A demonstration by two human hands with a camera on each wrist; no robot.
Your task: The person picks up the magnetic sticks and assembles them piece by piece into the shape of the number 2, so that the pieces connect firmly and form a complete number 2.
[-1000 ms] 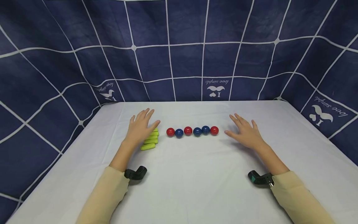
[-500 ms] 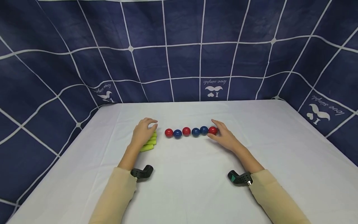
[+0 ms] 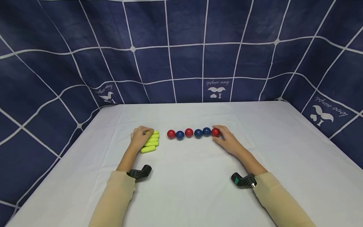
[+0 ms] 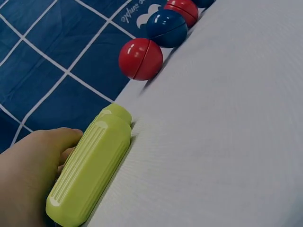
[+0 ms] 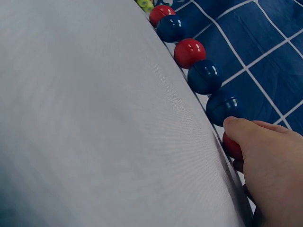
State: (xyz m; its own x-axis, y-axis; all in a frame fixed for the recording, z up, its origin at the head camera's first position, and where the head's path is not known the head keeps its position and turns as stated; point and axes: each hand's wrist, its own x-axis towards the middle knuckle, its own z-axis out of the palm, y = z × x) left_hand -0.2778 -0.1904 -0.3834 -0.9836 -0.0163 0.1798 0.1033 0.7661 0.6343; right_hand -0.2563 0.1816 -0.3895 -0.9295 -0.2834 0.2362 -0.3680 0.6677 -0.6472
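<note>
In the head view my left hand (image 3: 138, 138) is at the far end of a stack of yellow-green ridged sticks (image 3: 148, 149), its fingers and thumb curled on the farthest stick (image 3: 155, 132). The nearest stick (image 4: 92, 170) hides most of those fingers in the left wrist view. My right hand (image 3: 229, 142) has thumb and fingers around the rightmost red ball (image 3: 215, 132), which rests on the table at the end of a row. From the right wrist, the thumb covers much of this red ball (image 5: 232, 145), and a blue ball (image 5: 222, 108) sits right beside it.
Several red and blue balls, among them a red ball (image 3: 171, 134) and a blue ball (image 3: 180, 135), line up between the hands. A white cloth (image 3: 184, 183) covers the table. A dark blue checked curtain (image 3: 187, 60) rises behind and at the sides.
My right hand has moved left from beside the row and now grips the end red ball. The left hand has come down and curled its fingers onto the far stick.
</note>
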